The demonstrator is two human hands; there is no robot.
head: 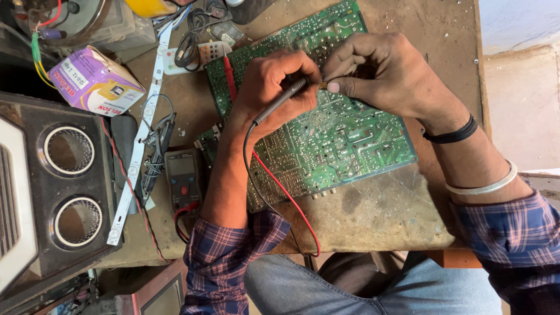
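Note:
A large green circuit board [344, 140] lies solder side up on a worn wooden bench [379, 216]. My left hand [271, 81] grips a black multimeter probe [280, 100] with its tip pointing at the board's upper middle. My right hand [373, 73] pinches a small component against the board, right beside the probe tip. A red probe [229, 76] rests on the board's left edge. Red and black leads [286, 195] run down across the board toward the bench front.
A dark multimeter [182, 178] lies left of the board. A white LED strip [140, 137] runs diagonally beside it. A purple and white box [93, 81] sits upper left, above a black speaker cabinet [55, 186]. Tangled cables [195, 35] lie at the back.

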